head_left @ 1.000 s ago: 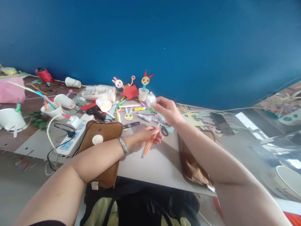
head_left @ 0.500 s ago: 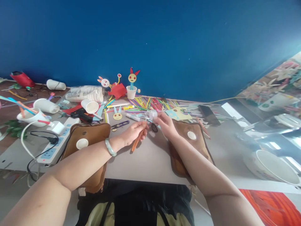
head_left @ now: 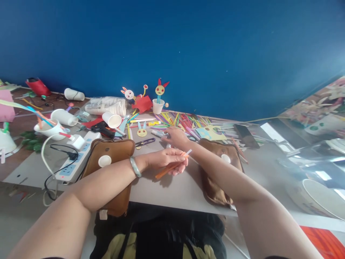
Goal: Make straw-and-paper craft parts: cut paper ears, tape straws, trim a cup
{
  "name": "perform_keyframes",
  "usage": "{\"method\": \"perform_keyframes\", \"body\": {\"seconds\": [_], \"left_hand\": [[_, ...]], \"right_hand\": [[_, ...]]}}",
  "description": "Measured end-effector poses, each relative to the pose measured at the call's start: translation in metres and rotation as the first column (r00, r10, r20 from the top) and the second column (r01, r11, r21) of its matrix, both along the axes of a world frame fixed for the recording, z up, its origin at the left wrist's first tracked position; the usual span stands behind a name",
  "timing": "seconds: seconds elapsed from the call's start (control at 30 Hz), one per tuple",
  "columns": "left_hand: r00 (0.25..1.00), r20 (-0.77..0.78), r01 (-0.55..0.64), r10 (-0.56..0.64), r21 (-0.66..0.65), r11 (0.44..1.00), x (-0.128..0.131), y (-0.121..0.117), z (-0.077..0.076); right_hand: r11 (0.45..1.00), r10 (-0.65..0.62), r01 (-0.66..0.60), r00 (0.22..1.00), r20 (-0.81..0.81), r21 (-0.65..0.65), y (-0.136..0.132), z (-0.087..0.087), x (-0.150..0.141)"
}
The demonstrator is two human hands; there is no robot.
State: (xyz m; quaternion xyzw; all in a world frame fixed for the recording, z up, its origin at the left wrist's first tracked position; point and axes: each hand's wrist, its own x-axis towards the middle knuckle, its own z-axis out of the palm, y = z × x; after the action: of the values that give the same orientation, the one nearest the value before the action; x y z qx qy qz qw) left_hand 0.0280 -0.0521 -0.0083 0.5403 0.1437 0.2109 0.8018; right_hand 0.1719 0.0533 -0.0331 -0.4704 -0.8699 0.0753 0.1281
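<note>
My left hand [head_left: 174, 160] is closed around slim orange straw-like sticks [head_left: 165, 171], which slant down to the left. A pale, clear-looking tip [head_left: 188, 152] sticks out at their upper right end. Just beyond, my right hand [head_left: 176, 137] reaches low over the table with its fingers extended to the left, partly hidden. Small white tubes [head_left: 159, 133] lie near its fingertips. Left of it are dark-handled thread snips [head_left: 145, 143] and a cream rabbit-face cutout [head_left: 142, 132] with blue ears.
Brown padded pouches [head_left: 107, 180] [head_left: 215, 180] lie under both forearms. At left are a power strip [head_left: 77, 158], glue gun [head_left: 102, 128] and paper cups [head_left: 111, 119]. Coloured sticks [head_left: 188, 122], a phone [head_left: 245, 136] and a potted paper figure [head_left: 159, 105] line the wall side.
My right hand has come down from holding up a clear, whitish object and now reaches left, low over the table. My left hand keeps the orange sticks, turned flatter.
</note>
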Motion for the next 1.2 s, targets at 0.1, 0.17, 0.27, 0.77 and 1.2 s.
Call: {"method": "perform_keyframes", "body": {"seconds": [0.1, 0.17, 0.27, 0.77, 1.2], "left_hand": [[1.0, 0.008, 0.026, -0.026, 0.002, 1.0, -0.001, 0.002, -0.003], [0.998, 0.014, 0.055, -0.056, 0.009, 0.998, 0.0, 0.005, -0.006], [0.997, 0.016, 0.078, -0.078, 0.024, 0.997, 0.001, 0.007, -0.011], [0.994, 0.001, -0.113, 0.113, -0.011, 0.993, 0.005, 0.009, -0.012], [0.625, 0.029, -0.776, 0.78, -0.08, 0.625, 0.004, 0.025, -0.014]], "right_hand": [[0.997, -0.019, 0.026, 0.994, 0.104, -0.069, 0.016, 0.0, -0.014], [0.999, 0.007, -0.003, 0.997, 0.078, -0.052, 0.022, 0.002, -0.02], [0.996, 0.095, -0.095, 0.995, 0.02, 0.003, 0.026, 0.003, -0.033], [0.997, -0.033, 0.015, 0.97, -0.242, -0.077, 0.037, 0.012, -0.03], [0.982, 0.17, -0.178, 0.977, -0.127, -0.056, -0.044, -0.011, 0.034]]}}
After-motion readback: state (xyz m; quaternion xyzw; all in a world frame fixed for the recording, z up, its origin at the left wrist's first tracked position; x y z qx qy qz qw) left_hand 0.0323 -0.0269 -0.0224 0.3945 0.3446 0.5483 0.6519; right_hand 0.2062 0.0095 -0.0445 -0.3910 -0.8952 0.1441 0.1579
